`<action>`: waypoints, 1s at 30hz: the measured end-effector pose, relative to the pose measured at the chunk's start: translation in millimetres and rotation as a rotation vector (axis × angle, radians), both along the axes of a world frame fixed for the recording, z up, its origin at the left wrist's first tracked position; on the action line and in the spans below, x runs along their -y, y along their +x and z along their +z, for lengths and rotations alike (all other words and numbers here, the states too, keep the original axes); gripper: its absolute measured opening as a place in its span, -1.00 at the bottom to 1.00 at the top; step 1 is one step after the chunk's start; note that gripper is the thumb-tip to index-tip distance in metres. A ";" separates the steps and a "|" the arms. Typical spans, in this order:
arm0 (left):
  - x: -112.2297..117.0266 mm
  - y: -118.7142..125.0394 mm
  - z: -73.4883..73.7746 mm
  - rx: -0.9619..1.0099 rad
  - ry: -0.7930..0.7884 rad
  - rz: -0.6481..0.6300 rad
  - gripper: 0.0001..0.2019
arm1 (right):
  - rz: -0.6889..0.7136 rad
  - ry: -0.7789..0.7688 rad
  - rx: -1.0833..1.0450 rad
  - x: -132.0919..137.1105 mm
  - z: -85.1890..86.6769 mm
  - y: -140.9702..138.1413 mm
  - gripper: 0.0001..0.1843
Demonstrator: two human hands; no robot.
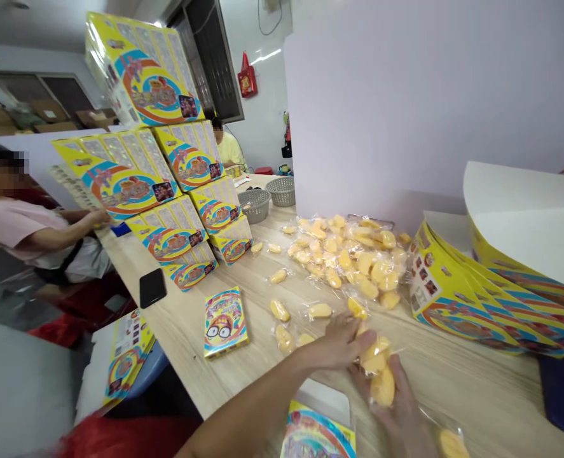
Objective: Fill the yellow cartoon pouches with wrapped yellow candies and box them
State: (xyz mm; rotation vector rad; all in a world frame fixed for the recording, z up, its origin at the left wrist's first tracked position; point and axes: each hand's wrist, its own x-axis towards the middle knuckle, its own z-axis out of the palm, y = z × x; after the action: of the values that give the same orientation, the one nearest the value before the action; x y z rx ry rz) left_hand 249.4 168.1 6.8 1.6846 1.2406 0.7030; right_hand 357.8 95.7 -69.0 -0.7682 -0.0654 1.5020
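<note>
My left hand [339, 343] lies low on the wooden table [477, 394], its fingers curled round clear-wrapped yellow pieces [374, 355]. My right hand [400, 413] sits just below it, palm up, cupping more of these yellow wrapped pieces [383, 386]. Both hands touch at the same small bunch. A heap of the same yellow pieces [353, 254] lies beyond them, with single ones [280, 310] scattered to the left. A small colourful box [225, 321] lies flat to the left of my left hand.
Stacked yellow display boxes [167, 184] rise at the left. Flattened yellow cartons [477, 299] lie at the right, and a white partition [405, 95] stands behind. A black phone [152, 287], two grey baskets [267, 198], a person in pink [34, 235] and another at the far end [227, 147].
</note>
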 end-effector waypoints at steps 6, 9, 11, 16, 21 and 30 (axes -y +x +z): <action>-79.2 -58.7 -0.4 -0.265 0.103 0.326 -0.60 | -0.083 -0.112 -0.235 -5.7 16.7 -1.9 -0.53; -103.9 -87.0 -7.6 -0.279 0.072 0.382 -0.61 | -0.099 -0.115 -0.263 -7.0 17.7 -1.6 -0.56; -105.6 -94.3 -11.0 -0.234 0.043 0.363 -0.70 | -0.100 -0.093 -0.259 -7.2 14.3 -0.9 -0.56; -76.3 -85.5 4.4 0.075 -0.012 0.249 -0.54 | -0.129 -0.071 -0.209 -5.0 11.5 1.2 -0.54; -25.1 -72.7 45.6 0.495 -0.146 0.101 -0.25 | -0.090 -0.080 -0.185 -2.2 17.8 -0.2 -0.51; 24.7 -62.8 69.2 0.879 -0.385 -0.061 -0.44 | -0.114 -0.073 -0.175 -2.9 14.1 0.2 -0.47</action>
State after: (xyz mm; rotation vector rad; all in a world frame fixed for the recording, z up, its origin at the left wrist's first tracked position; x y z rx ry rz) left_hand 186.5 143.4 75.9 0.9097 0.6285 0.9499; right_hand 358.0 98.6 -54.9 -0.6848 0.1627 1.4634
